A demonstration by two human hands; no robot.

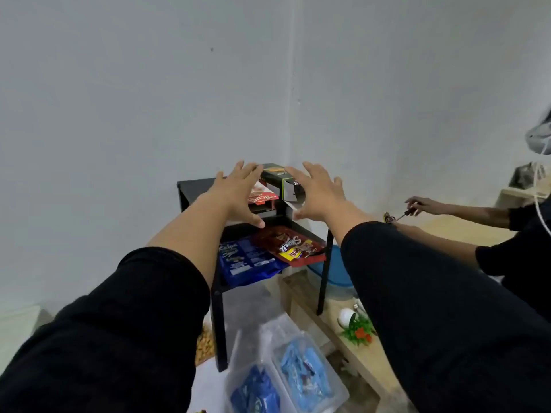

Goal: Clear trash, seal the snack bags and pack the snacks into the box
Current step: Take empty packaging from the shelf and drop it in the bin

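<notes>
Packing looks partly done — blue packets already sit in the clear plastic box on the floor, while a blue snack bag and red snack bag lie unpacked on the small black desk — with the left hand and right hand hovering above, fingers spread and empty.

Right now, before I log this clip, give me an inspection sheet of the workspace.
Surface: small black table in a wall corner.
Job's things: blue snack bag and red snack bag lie at its near edge; cartons behind; clear box on the floor holds blue packets.
Clutter: potted plant, blue basin.
Grippers: left hand and right hand open, spread over the cartons, holding nothing.
Cables: white cord at right.
Surroundings: grey walls; a second person's hand at right.
</notes>
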